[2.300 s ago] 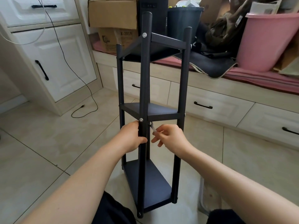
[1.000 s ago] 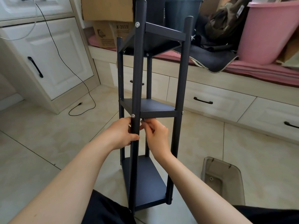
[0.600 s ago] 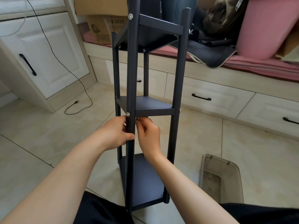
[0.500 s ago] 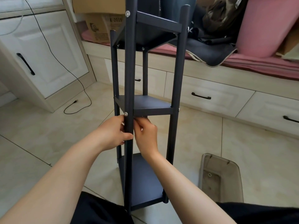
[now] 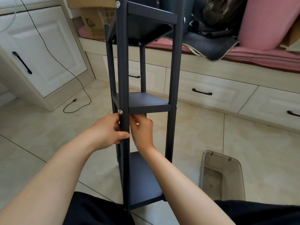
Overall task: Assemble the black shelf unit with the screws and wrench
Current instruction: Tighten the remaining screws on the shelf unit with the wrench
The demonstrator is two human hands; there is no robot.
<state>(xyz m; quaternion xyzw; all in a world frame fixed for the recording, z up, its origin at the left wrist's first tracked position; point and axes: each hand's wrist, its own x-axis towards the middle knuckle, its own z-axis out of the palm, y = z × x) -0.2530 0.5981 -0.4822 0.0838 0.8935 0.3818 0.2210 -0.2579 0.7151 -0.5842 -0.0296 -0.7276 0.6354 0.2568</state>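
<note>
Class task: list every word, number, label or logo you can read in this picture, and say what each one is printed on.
"X-20", cut off by the shelf post: on the cardboard box behind the black shelf unit.
Round logo and small print below it, same box: too blurred to read.
No other text is readable anywhere.

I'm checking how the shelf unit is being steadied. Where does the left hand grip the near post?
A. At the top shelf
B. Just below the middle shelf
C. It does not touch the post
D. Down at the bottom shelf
B: the left hand wraps the near post just under the screw at the middle shelf.
</note>
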